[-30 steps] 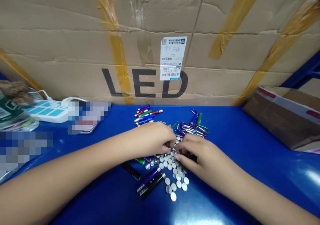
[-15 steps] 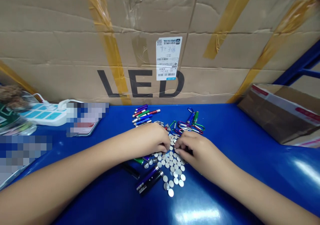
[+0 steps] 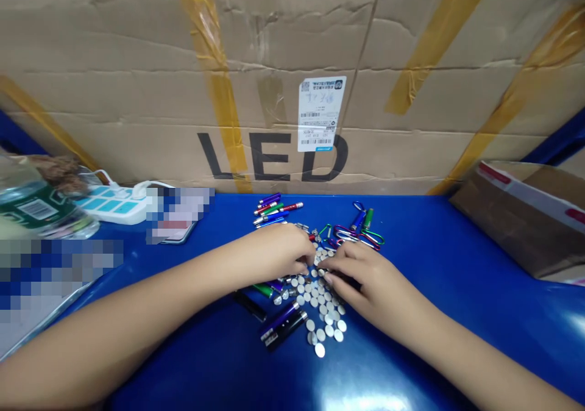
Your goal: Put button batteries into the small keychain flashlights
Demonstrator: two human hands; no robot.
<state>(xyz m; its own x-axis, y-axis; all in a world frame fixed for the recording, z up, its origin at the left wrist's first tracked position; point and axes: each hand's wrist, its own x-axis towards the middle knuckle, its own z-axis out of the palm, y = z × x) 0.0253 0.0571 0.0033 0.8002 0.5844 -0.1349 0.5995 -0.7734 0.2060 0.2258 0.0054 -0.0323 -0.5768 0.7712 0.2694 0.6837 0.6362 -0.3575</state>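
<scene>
Silver button cells (image 3: 314,302) lie scattered midway between the blue tabletop (image 3: 411,228)'s far and near edges. The left hand (image 3: 286,249) curls at their left; the right hand (image 3: 365,271) touches their right side. Whether either grips one cannot be told. Carabiners (image 3: 351,235) lie toward the far edge.

The left hand (image 3: 292,249), fingers curled, and the right hand (image 3: 361,271) faced each other over silvery discs (image 3: 314,302) on a blue table (image 3: 411,350); whether either held anything was unclear. A purple tube (image 3: 280,318) and a black tube (image 3: 287,332) lay in front, carabiners (image 3: 350,236) beyond. A cardboard box (image 3: 137,94) lettered "LED" stood behind, a power strip (image 3: 114,206) at left.
</scene>
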